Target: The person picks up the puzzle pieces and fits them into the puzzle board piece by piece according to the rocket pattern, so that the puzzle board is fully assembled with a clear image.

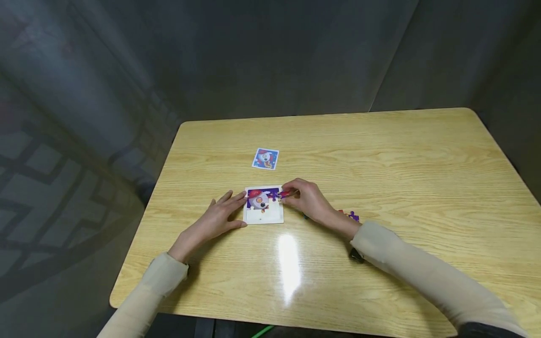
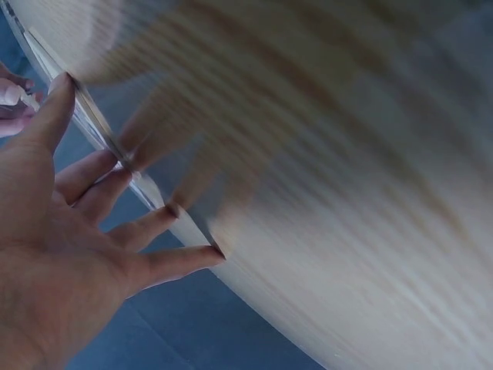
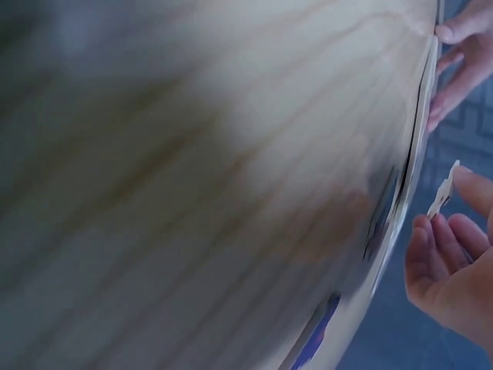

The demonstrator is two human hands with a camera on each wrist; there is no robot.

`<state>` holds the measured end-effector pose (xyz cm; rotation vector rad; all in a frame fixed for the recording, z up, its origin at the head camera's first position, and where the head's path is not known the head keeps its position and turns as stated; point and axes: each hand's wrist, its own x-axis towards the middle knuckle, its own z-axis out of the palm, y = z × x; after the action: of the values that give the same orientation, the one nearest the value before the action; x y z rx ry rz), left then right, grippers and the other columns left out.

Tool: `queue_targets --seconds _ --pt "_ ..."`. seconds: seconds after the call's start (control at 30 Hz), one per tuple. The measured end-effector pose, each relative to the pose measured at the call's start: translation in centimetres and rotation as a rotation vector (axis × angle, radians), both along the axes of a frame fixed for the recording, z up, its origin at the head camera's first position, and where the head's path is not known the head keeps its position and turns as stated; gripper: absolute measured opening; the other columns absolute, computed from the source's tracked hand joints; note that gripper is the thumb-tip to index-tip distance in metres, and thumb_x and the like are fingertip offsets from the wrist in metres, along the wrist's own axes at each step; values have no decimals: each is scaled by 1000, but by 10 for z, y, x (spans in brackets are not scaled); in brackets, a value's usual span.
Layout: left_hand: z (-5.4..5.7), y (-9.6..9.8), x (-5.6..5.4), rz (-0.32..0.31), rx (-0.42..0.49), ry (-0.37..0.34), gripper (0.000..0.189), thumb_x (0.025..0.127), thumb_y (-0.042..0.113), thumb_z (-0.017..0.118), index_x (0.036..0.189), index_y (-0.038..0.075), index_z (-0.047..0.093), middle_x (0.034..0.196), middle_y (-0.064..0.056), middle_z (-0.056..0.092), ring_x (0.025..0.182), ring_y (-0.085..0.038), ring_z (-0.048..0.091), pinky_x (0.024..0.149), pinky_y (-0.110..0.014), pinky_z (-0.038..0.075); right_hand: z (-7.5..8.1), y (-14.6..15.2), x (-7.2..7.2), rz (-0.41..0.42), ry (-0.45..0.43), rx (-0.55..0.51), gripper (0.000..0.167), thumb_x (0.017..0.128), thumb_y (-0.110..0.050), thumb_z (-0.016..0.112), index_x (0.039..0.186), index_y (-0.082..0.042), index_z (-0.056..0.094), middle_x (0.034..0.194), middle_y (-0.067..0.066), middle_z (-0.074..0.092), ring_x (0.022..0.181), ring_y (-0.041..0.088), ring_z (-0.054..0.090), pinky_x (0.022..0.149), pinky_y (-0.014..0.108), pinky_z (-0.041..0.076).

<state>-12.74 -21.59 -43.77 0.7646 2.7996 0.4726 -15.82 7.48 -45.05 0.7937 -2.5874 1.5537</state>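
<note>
1. On wooden table (image 1: 380, 155), working at part-filled puzzle tray (image 1: 270, 216).
2. Touching its left edge with spread-fingered left hand (image 1: 217, 218).
3. Pinching puzzle piece (image 3: 443, 194) in right hand (image 1: 310, 199), by right edge.
4. Likely fitting it; next, probably align, press.

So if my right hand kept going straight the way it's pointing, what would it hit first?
Probably the puzzle tray, near its right rim; your right hand looks slightly raised, so it might pass over instead.
</note>
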Motion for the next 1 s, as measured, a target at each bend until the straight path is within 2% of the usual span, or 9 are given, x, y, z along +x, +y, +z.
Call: queue_targets --seconds 0.17,0.37,0.8,1.0 --pt "0 0 0 2 -13 -4 70 87 41 69 145 9 45 155 -5 32 141 -42 23 97 -76 21 -1 -13 2 18 -2 40 32 79 -6 78 108 5 68 99 13 68 86 23 66 77 34 55" --pt "0 1 -1 8 -15 -21 70 88 42 68 145 9 44 155 -5 32 142 -40 22 98 -76 21 -2 -22 3 14 40 101 32 79 -9 79 107 3 69 100 11 69 88 23 65 80 36 53" --pt "0 2 -2 45 27 -47 70 85 40 72 143 9 47 155 -4 33 142 -39 21 99 -76 18 -2 -28 4 6 84 217 30 79 -11 80 106 -1 70 99 8 69 89 21 63 81 33 51" --pt "0 1 -2 36 31 -38 70 85 38 72 143 8 47 154 -6 34 141 -42 22 97 -78 19 -2 -29 5 17 119 266 31 80 -15 79 106 -2 70 99 7 69 91 21 62 83 35 51"
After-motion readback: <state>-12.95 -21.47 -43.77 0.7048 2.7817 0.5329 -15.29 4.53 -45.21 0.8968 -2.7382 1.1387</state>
